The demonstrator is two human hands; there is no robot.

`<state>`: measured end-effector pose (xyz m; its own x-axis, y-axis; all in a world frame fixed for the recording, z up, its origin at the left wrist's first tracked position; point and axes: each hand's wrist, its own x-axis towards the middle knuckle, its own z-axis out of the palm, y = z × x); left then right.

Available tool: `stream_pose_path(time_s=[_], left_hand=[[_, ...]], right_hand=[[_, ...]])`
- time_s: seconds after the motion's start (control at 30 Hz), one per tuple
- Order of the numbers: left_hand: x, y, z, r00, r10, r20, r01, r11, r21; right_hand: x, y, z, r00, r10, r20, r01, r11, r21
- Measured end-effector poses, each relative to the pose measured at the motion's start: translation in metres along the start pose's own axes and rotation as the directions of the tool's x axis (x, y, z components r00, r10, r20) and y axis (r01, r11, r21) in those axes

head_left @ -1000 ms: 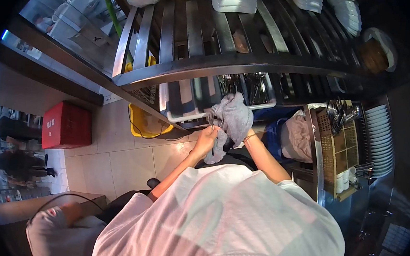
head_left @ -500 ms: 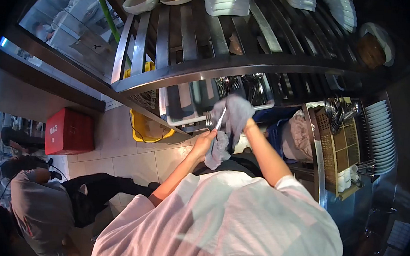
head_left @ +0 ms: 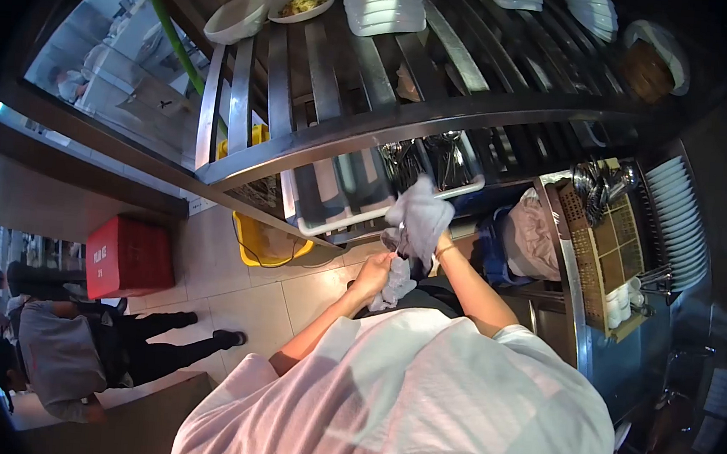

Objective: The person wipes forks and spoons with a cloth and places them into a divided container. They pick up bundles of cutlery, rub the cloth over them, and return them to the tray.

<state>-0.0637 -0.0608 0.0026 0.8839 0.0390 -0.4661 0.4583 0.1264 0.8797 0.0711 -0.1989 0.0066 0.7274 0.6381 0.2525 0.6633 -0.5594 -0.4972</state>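
Observation:
My left hand (head_left: 373,272) is closed, thumb up, around a fork, of which only a small shiny part shows now beside the cloth. A grey cloth (head_left: 422,217) covers most of my right hand (head_left: 445,244), whose fingers are hidden in it. The cloth wraps the upper end of the cutlery, and its lower part hangs between my wrists. Just beyond my hands is a white-rimmed cutlery tray (head_left: 340,223) with forks and spoons (head_left: 447,161) in its compartments.
A slatted metal shelf (head_left: 424,112) with stacked white dishes (head_left: 385,7) crosses above the tray. Right are a cutlery basket (head_left: 606,238) and a plate row (head_left: 675,222). Left are a yellow bin (head_left: 272,250), a red box (head_left: 129,258) and a person in grey (head_left: 63,348).
The cloth has shifted slightly right and down, and now hides the fork tines that showed earlier. The person on the left has changed stance, both legs now visible. My view has shifted a little.

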Motion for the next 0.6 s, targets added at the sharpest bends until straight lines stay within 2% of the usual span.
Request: stream_pose_path(time_s=[0.07, 0.1, 0.17, 0.2, 0.23, 0.27, 0.3, 0.33, 0.4, 0.43, 0.47, 0.5, 0.53, 0.57, 0.6], left_hand=[[-0.004, 0.006, -0.005, 0.994, -0.09, 0.063, 0.089, 0.996, 0.032], [0.006, 0.009, -0.007, 0.994, -0.038, 0.102, 0.046, 0.996, -0.071], [0.048, 0.03, -0.011, 0.994, 0.107, -0.001, -0.105, 0.973, 0.204], [0.087, 0.028, -0.017, 0.992, -0.086, 0.097, 0.092, 0.994, -0.065], [0.085, 0.08, 0.0, 0.936, -0.262, 0.235, 0.334, 0.87, -0.362], [0.104, 0.091, 0.005, 0.936, -0.3, 0.185, 0.345, 0.888, -0.305], [0.134, 0.073, 0.004, 0.93, -0.318, 0.184, 0.363, 0.874, -0.323], [0.164, 0.046, 0.001, 0.926, -0.33, 0.183, 0.375, 0.86, -0.345], [0.172, 0.017, -0.008, 0.929, -0.315, 0.193, 0.363, 0.873, -0.327], [0.183, -0.01, -0.018, 0.973, -0.175, 0.149, 0.197, 0.969, -0.15], [0.177, 0.003, -0.021, 0.971, -0.183, 0.157, 0.205, 0.969, -0.14], [0.165, 0.035, -0.018, 0.969, -0.124, 0.214, 0.038, 0.93, 0.367], [0.16, 0.053, -0.015, 0.952, -0.101, 0.289, -0.164, 0.632, 0.758], [0.186, 0.058, -0.007, 0.947, 0.102, 0.304, -0.319, 0.404, 0.857], [0.24, 0.061, -0.002, 0.896, 0.028, 0.443, -0.443, 0.121, 0.888]], right_hand=[[0.003, 0.025, -0.013, 0.965, 0.262, 0.015, -0.261, 0.949, 0.178], [0.0, 0.033, -0.022, 0.925, 0.38, 0.003, -0.364, 0.886, 0.287], [-0.018, 0.04, -0.035, 0.821, 0.571, -0.003, -0.474, 0.684, 0.554], [-0.029, 0.037, -0.04, 0.761, 0.648, 0.016, -0.481, 0.548, 0.685], [-0.041, 0.032, -0.045, 0.701, 0.712, 0.046, -0.456, 0.397, 0.797], [-0.052, 0.025, -0.05, 0.649, 0.756, 0.086, -0.413, 0.254, 0.875], [-0.064, 0.017, -0.056, 0.595, 0.794, 0.123, -0.35, 0.119, 0.929], [-0.075, 0.008, -0.062, 0.553, 0.819, 0.151, -0.29, 0.019, 0.957], [-0.097, -0.011, -0.081, 0.49, 0.849, 0.198, -0.187, -0.12, 0.975], [-0.109, -0.02, -0.09, 0.459, 0.859, 0.226, -0.15, -0.175, 0.973], [-0.122, -0.031, -0.099, 0.426, 0.868, 0.255, -0.121, -0.225, 0.967], [-0.132, -0.037, -0.108, 0.397, 0.876, 0.273, -0.094, -0.257, 0.962], [-0.142, -0.043, -0.116, 0.372, 0.883, 0.287, -0.085, -0.275, 0.958], [-0.153, -0.047, -0.121, 0.36, 0.889, 0.282, -0.083, -0.271, 0.959], [-0.161, -0.05, -0.125, 0.351, 0.895, 0.275, -0.101, -0.255, 0.962]])
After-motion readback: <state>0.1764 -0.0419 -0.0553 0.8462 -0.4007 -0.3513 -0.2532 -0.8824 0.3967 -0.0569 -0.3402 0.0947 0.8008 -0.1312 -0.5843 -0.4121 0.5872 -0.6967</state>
